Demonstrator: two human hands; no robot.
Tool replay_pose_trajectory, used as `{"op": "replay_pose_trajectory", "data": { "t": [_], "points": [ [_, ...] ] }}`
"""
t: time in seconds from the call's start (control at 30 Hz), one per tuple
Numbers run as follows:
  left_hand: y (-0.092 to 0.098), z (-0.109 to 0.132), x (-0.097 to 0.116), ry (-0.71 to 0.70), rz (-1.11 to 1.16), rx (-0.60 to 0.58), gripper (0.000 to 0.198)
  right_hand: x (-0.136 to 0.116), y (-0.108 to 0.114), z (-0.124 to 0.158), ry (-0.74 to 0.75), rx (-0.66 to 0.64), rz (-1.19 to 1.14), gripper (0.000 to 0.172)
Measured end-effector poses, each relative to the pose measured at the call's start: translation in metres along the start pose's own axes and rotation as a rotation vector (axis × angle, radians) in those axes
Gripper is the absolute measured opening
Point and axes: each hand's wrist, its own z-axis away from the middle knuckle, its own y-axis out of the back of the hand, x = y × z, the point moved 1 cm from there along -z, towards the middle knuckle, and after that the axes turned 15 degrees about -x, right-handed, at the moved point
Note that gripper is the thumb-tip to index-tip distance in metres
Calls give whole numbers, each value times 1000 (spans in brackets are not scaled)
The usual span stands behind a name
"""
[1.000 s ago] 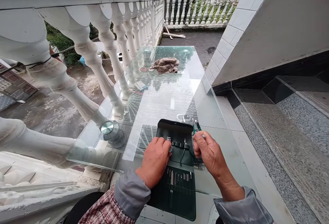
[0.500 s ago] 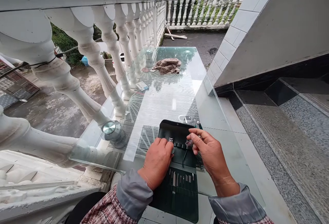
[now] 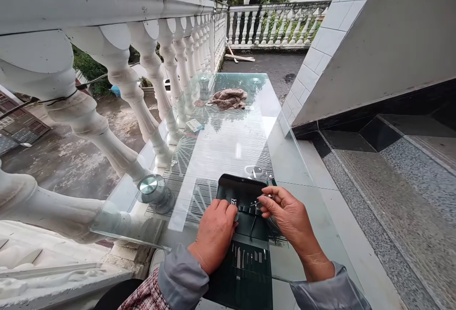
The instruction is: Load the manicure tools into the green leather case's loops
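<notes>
A dark green manicure case (image 3: 249,277) lies unfolded near me, with several slim metal tools (image 3: 245,258) in its lower panel. My left hand (image 3: 215,231) is closed on the case's left side, its thumb hidden behind the fingers. By those fingertips a silver nail clipper (image 3: 233,201) sits in the upper panel. Over the right side of that panel, my right hand (image 3: 288,215) pinches a small shiny metal piece (image 3: 255,204), which looks like a nail clipper. The fingers partly cover it. A row of small loops runs across the case beneath it.
The case rests on the glass table (image 3: 302,205). Beyond it are a white oval object (image 3: 253,172), some metal tools (image 3: 270,178), a small card (image 3: 194,125) and a crumpled brown cloth (image 3: 228,98). White balusters (image 3: 121,129) border the left; stone steps (image 3: 384,186) rise at right.
The view has tilted up slightly. My right hand has turned the metal piece, which now shows thinner and flatter above the loops. My left hand keeps its place on the case.
</notes>
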Motion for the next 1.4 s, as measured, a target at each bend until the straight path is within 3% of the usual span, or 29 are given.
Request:
{"op": "replay_pose_trajectory", "data": {
  "t": [0.1, 0.23, 0.33, 0.7, 1.0, 1.23, 1.4],
  "points": [
    [1, 0, 1, 2, -1, 1, 12, 2, 3, -2, 9, 36, 185, 40],
    [2, 0, 1, 10, -2, -4, 14, 4, 1, -8, 130, 131, 483, 37],
    [1, 0, 1, 10, 9, -9, 16, 6, -3, -13, 128, 167, 555, 35],
    [1, 1, 1, 5, 10, 9, 14, 11, -6, -22, 59, 89, 625, 26],
    [-1, -1, 0, -2, 12, 29, 14, 14, -11, -20, 241, -38, 893, 43],
    [-2, -1, 0, 1, 3, 15, 14, 13, -10, -19, 253, -39, 874, 51],
    [-2, 0, 0, -5, 5, 21, 14, 5, -9, -17, 207, -87, 667, 51]
  ]
}}
